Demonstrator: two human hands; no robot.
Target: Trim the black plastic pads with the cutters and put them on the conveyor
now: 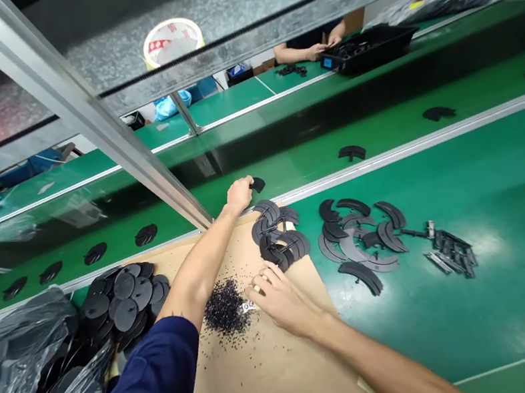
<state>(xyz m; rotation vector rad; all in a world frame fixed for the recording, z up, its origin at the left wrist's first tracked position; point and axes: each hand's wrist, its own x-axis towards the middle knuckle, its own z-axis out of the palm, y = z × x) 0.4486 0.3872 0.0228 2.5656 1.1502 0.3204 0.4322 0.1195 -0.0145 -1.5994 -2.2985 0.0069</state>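
My left hand reaches over the green belt, its fingers closed on the edge of a dark curved part. My right hand rests over the brown cardboard, fingers bent, beside a small white label; whether it holds anything is hidden. Between my arms lies a heap of tiny black pieces. Stacked black curved parts sit just beyond my right hand. More dark curved parts are scattered on the green table to the right.
Black discs and a clear plastic bag lie at left. A metal post slants across. Tape sits on the upper shelf. Across the belt, a person's hands are near a black tray.
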